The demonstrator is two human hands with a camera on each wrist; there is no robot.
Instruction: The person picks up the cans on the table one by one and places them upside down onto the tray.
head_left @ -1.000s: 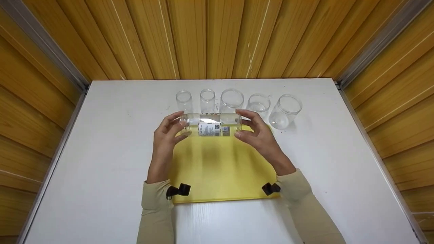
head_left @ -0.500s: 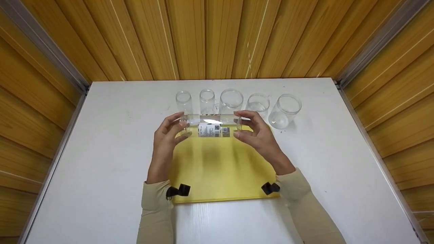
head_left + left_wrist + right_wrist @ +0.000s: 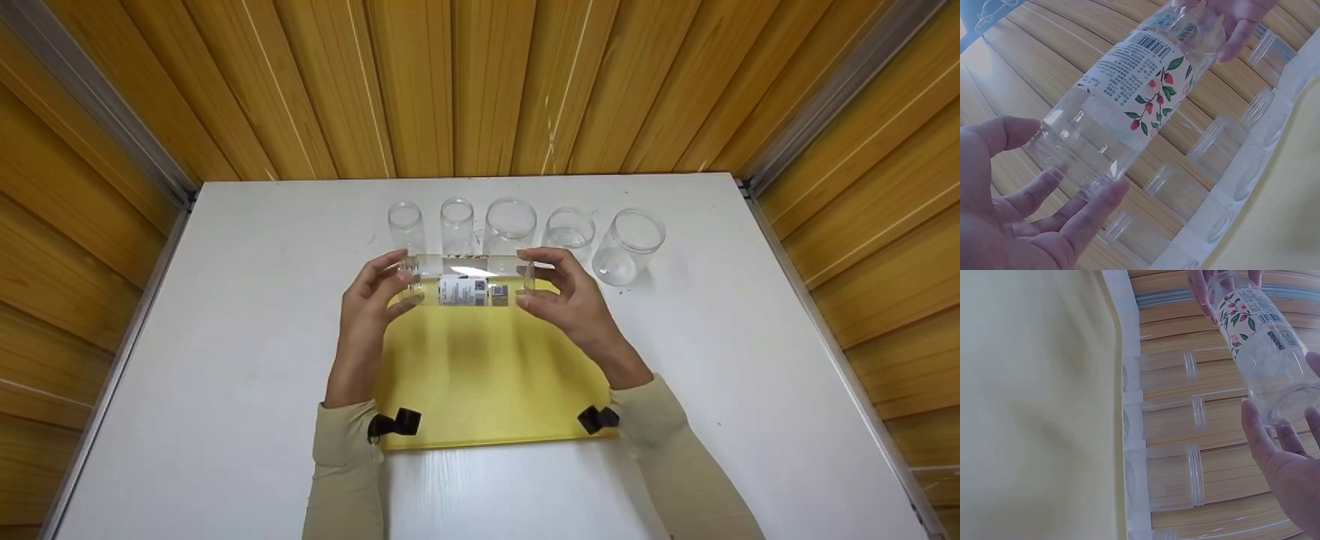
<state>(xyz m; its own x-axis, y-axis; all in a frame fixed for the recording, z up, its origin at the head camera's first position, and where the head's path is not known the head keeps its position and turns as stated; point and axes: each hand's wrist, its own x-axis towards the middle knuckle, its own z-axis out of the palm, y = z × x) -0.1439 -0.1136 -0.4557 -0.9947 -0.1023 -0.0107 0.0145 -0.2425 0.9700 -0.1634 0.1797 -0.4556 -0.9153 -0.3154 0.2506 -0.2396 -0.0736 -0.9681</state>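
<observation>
Both hands hold a clear plastic jar (image 3: 469, 280) sideways in the air above a yellow board (image 3: 487, 382). Its wrap label (image 3: 1140, 79) carries red flowers, green leaves, small print and a barcode. My left hand (image 3: 367, 300) grips the threaded mouth end, thumb on one side and fingers on the other. The base end sits between the thumb and fingers of my right hand (image 3: 574, 300). In the right wrist view the round base (image 3: 1297, 405) faces the right palm. No lid shows on the jar.
Several clear open jars stand in a row behind the board on the white table (image 3: 225, 337): a narrow jar (image 3: 406, 225) at the left, a wide jar (image 3: 511, 221) mid-row, a tilted-looking jar (image 3: 628, 247) at the right. A wood-slat wall (image 3: 420, 90) borders the table's back.
The jar and both hands sink very slightly toward the person in the head view. The grip of each hand stays the same.
</observation>
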